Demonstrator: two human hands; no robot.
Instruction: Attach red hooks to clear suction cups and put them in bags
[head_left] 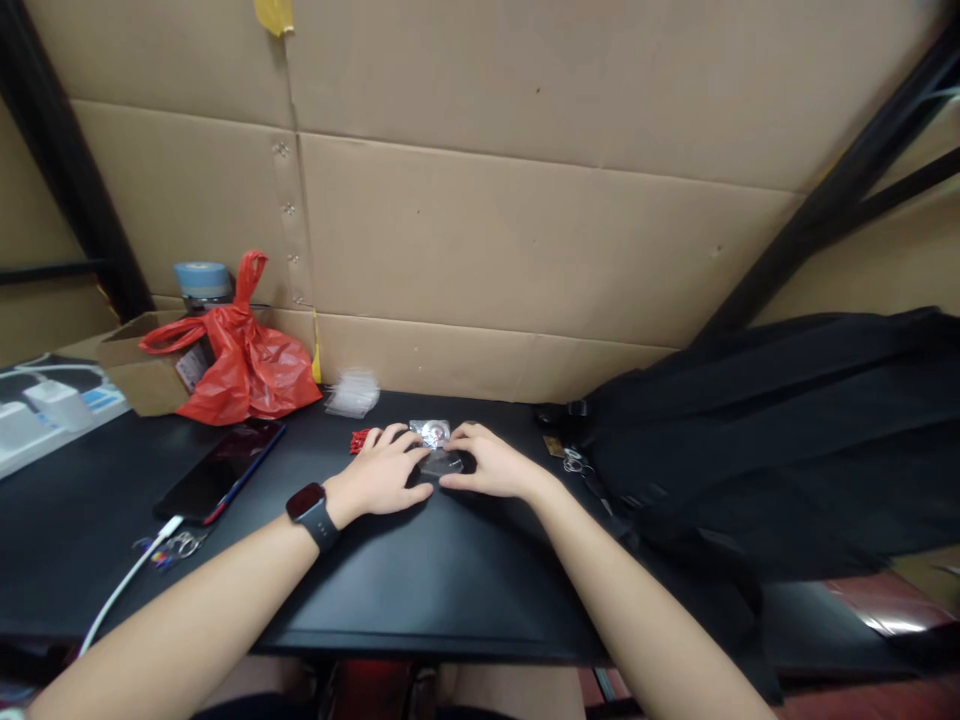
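Note:
On the dark tabletop, between both hands, lies a small clear plastic packet (441,464), with a shiny silvery round piece (433,433) at its far end. My left hand (384,470), a dark watch on its wrist, rests flat with fingers spread, its fingertips at the packet's left side. Curved around the right side is my right hand (491,462), thumb apart from the fingers; the fingertips touch or nearly touch the packet. Small red pieces (360,440) lie beyond the left hand's fingers, partly covered by them. What the packet contains is too blurred to name.
A stack of clear plastic bags (352,394) lies near the cardboard wall (480,240). At left are a red plastic bag (251,360), a cardboard box (150,375), a charging phone (225,470), keys (184,543) and a power strip (67,425). Black fabric (765,440) covers the right side.

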